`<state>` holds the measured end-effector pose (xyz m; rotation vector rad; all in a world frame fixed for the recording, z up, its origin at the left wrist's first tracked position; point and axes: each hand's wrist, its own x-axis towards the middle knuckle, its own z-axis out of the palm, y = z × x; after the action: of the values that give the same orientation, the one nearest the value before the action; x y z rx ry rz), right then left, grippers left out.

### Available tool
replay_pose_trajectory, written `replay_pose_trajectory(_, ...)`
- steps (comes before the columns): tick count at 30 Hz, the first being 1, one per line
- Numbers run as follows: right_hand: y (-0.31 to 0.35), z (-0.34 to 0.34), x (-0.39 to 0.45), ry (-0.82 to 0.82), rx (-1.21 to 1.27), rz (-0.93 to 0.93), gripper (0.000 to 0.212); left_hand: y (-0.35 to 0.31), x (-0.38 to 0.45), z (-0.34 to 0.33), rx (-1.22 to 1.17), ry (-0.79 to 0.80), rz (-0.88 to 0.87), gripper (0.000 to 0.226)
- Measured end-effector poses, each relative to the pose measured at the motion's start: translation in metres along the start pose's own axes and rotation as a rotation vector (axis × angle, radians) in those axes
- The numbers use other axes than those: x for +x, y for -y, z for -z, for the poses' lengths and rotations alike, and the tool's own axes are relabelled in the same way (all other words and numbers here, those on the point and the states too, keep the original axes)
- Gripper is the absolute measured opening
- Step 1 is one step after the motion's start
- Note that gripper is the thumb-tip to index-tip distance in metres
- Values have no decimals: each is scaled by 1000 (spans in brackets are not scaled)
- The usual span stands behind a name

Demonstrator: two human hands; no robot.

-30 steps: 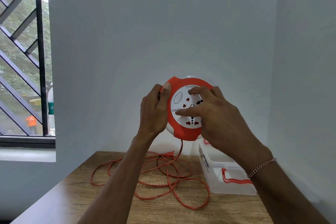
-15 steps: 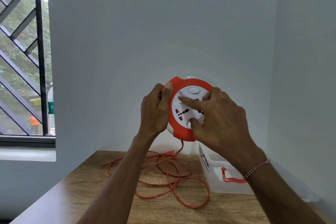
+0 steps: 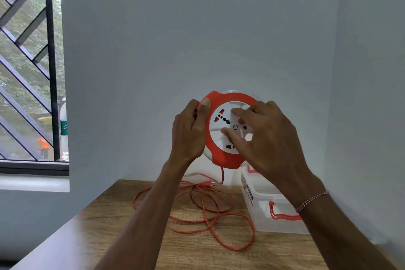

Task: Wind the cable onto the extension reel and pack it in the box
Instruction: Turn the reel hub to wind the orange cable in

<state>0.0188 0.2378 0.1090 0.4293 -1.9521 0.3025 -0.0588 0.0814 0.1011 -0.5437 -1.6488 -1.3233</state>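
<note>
I hold a round orange extension reel (image 3: 221, 155) with a white socket face upright in the air above the table. My left hand (image 3: 189, 131) grips its left rim, thumb on the front edge. The fingertips of my right hand (image 3: 263, 138) press on the white face, fingers spread and slightly bent. An orange cable (image 3: 203, 210) hangs from the reel's bottom and lies in loose loops on the wooden table (image 3: 131, 237), its plug (image 3: 207, 184) near the wall. A clear plastic box (image 3: 263, 215) with an orange handle stands at the right, partly behind my right forearm.
A grey wall stands close behind the table and another at the right. A barred window (image 3: 30, 72) is at the left, with a sill below it. The table's left edge runs diagonally toward me.
The white socket face has turned clockwise under my right fingers. The cable loops on the table have drawn in toward the reel. My left hand stays on the rim.
</note>
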Motion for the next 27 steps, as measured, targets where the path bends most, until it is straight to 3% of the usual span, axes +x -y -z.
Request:
replay_pose_trajectory(3, -1, 3, 2, 38, 14, 80, 30, 1, 1, 1, -9, -13, 8, 44)
replay_pose_trajectory(7, 2, 5, 2, 274, -81, 111, 50, 0, 2, 1, -8, -20, -5, 43)
replay_pose_trajectory(10, 6, 3, 1, 321, -182, 130, 61, 0, 2, 1, -4, -21, -13, 42)
replay_pose_trajectory(22, -1, -5, -7, 27, -160, 10, 60, -1, 0, 2, 8, -18, -26, 45)
replay_pose_trajectory(27, 3, -2, -3, 32, -135, -111, 74, -1, 0, 1, 38, -7, -26, 41)
